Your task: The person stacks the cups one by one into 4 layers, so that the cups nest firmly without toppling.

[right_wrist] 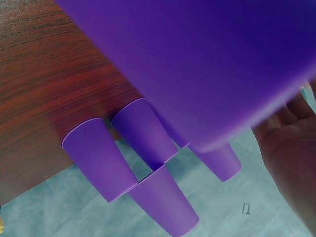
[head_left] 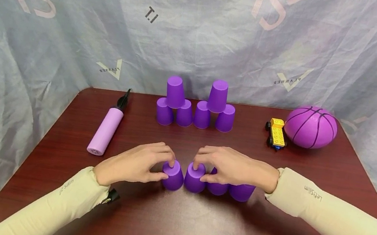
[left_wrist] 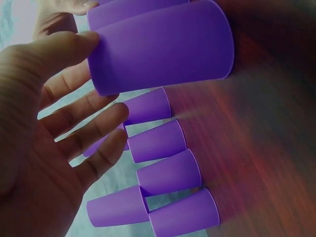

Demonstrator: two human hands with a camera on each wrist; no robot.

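Four upside-down purple cups stand in a row near me on the dark wooden table (head_left: 172,221). My left hand (head_left: 165,168) pinches the leftmost cup (head_left: 173,176) between thumb and fingertips. My right hand (head_left: 202,170) grips the second cup (head_left: 195,178) the same way and covers part of the third cup (head_left: 217,188). The fourth cup (head_left: 241,191) stands free. In the left wrist view the thumb of my left hand (left_wrist: 84,69) lies on the held cup (left_wrist: 163,49). That grip's cup (right_wrist: 197,64) fills the right wrist view, with the palm of my right hand (right_wrist: 291,148) beside it.
Two small cup pyramids stand at the back, the left one (head_left: 174,105) and the right one (head_left: 216,107); they also show as back cups (left_wrist: 163,158) and far cups (right_wrist: 143,133). A lilac pump (head_left: 106,130) lies left. A yellow toy car (head_left: 276,134) and purple basketball (head_left: 310,127) sit right.
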